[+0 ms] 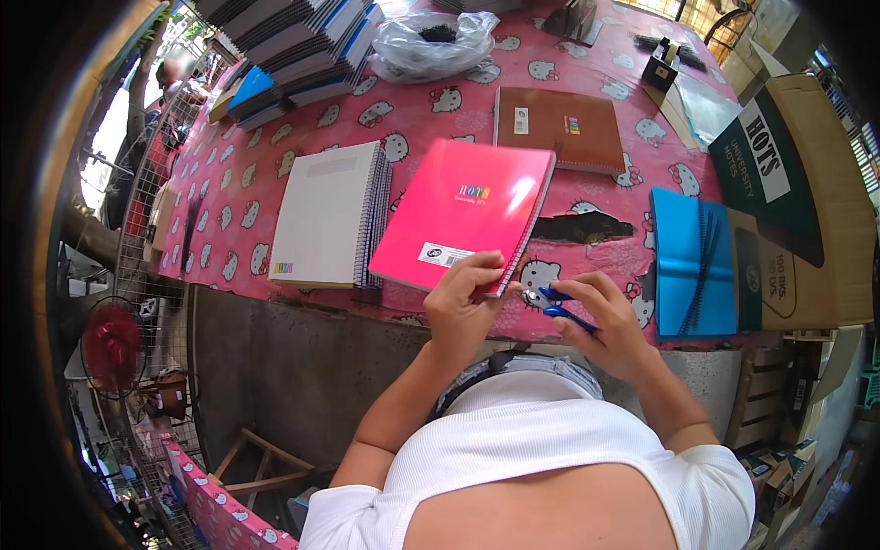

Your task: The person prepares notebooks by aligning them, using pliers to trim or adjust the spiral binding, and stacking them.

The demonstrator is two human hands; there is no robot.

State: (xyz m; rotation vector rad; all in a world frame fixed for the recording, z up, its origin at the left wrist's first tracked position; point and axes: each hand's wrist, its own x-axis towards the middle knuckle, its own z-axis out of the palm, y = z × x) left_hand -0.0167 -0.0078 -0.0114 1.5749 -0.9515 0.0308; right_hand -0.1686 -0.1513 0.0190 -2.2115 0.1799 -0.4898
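A bright pink spiral notebook [454, 211] is tilted above the table's front edge, its coil side facing right. My left hand [461, 307] is closed on its lower right corner, thumb and fingers pinching the cover near the end of the coil. Close by, my right hand [612, 321] is closed around blue-handled pliers [573, 318], whose tip points at that coil end. The small jaws are too blurred to tell whether they touch the wire. White-covered spiral notebooks [321, 211] lie in a pile left of the pink one. Behind it are brown spiral notebooks [564, 137].
A blue sheet [674, 293] with loose dark coils [707, 266] lies right, beside a cardboard box [816, 284]. Tall notebook stacks [312, 55] and a clear plastic bag [422, 55] stand at the back. The pink tablecloth [247, 183] has a torn patch [587, 227].
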